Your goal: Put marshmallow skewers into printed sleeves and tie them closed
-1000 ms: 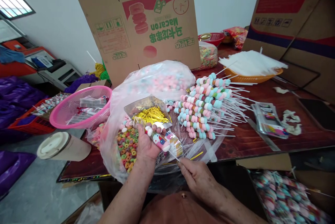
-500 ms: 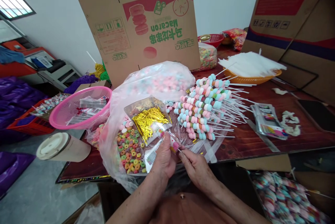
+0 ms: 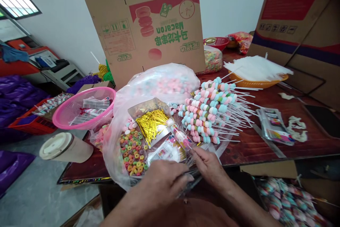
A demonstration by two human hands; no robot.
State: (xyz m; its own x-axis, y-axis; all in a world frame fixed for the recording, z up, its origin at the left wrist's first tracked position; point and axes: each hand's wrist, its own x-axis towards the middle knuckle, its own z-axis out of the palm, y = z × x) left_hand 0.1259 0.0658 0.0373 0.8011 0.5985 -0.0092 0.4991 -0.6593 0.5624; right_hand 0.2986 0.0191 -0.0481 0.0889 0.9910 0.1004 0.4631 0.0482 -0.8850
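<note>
A marshmallow skewer (image 3: 180, 135) in a clear printed bag slants over the work area, its upper end by the gold twist ties (image 3: 150, 122). My right hand (image 3: 209, 166) is closed round the lower end of this bagged skewer. Just to the left and nearer my body is my left hand (image 3: 164, 181), blurred, its fingers curled in; whatever they hold is hidden. Printed clear bags (image 3: 167, 152) lie beneath the skewer. Ring-shaped candies (image 3: 132, 149) fill the left part of the plastic sheet. Right of the hands rises a pile of marshmallow skewers (image 3: 209, 106), sticks pointing right.
A pink basket (image 3: 61, 122) with packets and a lidded cup (image 3: 77, 151) stand left. Behind are a big marshmallow bag (image 3: 162, 78) and a carton (image 3: 111, 11). On the right are a basket (image 3: 249, 83) of white sticks, packaging (image 3: 275, 124) and a phone-like dark slab (image 3: 322, 119).
My left hand has let go of the bagged skewer's upper part and come down towards my body. My right hand has shifted slightly right with the skewer. The view has turned a little.
</note>
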